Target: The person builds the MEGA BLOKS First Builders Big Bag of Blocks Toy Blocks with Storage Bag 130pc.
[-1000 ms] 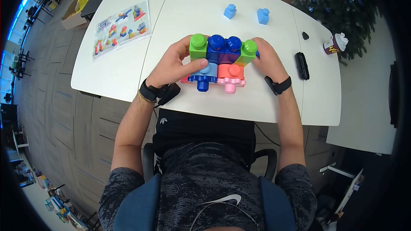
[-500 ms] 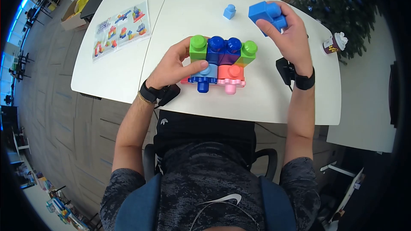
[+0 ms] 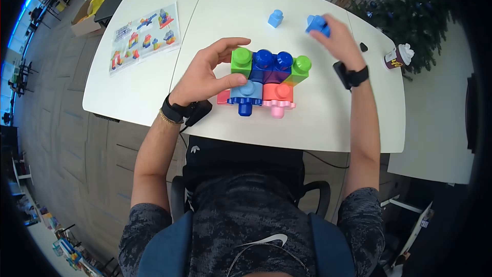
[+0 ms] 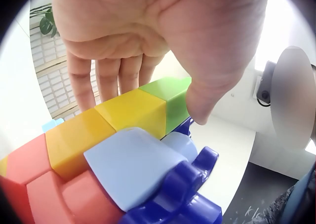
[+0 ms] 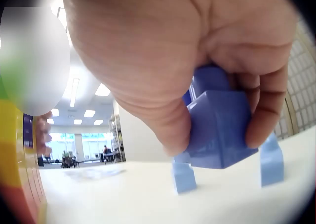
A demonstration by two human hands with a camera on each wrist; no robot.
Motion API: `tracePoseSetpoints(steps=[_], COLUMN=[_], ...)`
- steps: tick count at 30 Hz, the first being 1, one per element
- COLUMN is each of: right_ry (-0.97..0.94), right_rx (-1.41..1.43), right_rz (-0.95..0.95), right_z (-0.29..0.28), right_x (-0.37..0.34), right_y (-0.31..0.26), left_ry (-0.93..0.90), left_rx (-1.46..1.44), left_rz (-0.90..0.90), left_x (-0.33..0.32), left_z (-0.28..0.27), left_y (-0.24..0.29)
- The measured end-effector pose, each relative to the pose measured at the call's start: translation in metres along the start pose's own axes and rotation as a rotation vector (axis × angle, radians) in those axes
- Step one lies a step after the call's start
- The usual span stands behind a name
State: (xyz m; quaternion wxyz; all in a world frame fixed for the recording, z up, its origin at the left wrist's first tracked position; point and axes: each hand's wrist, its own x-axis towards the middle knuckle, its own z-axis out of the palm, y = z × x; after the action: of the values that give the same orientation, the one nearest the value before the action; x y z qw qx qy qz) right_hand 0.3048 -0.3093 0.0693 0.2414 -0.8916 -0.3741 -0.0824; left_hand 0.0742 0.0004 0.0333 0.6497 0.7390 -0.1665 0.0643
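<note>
A toy block build stands near the front of the table, with green, dark blue, light blue and coral blocks and two gear-like pieces. My left hand is beside its left end. The thumb lies by a green block, while the straight fingers hang loosely behind the build. At the back right, my right hand pinches a blue toy block between thumb and fingers. One light blue block stands on the table to its left. Another light blue block shows past the fingers in the right wrist view.
An instruction sheet with pictures of builds lies at the left. Near the right edge are a cup with a white top and a small black object. A decorated tree stands beyond that edge.
My right hand has carried the blue block from the build's right side to the back right, lowering it toward the table. The left fingers have loosened and straightened away from the build.
</note>
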Motion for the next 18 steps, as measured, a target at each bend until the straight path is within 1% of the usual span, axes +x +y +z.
tracePoseSetpoints(steps=[1,3,7,8,9,13,15,16,18], right_ry=[0.007,-0.100,-0.171,-0.207,-0.242,-0.297,-0.429,-0.429,-0.195], right_rx=[-0.007,-0.040,-0.034,-0.048,-0.063,-0.087,-0.048,-0.047,-0.009], right_rz=[-0.001,0.082,0.079,0.047,0.013,-0.009,0.036,0.036,0.042], right_z=[0.016,0.037,0.043,0.043,0.042,0.040,0.035,0.036,0.038], right_x=[-0.004,-0.010,-0.011,-0.009,-0.007,0.001,0.004,0.005,0.009], right_y=[0.010,0.020,0.012,0.013,0.015,0.017,0.012,0.015,0.025], left_ry=[0.013,0.021,0.024,0.032,0.028,0.037,0.031,0.039,0.044], left_rx=[0.020,0.015,0.014,0.012,0.014,0.044,0.050,0.057,0.063], left_rz=[0.009,0.011,-0.041,-0.048,-0.048,-0.024,-0.028,-0.014,-0.002], left_x=[0.002,0.003,0.000,0.000,0.000,0.000,0.000,0.000,0.001], left_z=[0.000,0.005,0.015,0.016,0.016,0.014,0.013,0.014,0.014], left_y=[0.000,0.003,0.007,0.007,0.008,0.010,0.010,0.009,0.009])
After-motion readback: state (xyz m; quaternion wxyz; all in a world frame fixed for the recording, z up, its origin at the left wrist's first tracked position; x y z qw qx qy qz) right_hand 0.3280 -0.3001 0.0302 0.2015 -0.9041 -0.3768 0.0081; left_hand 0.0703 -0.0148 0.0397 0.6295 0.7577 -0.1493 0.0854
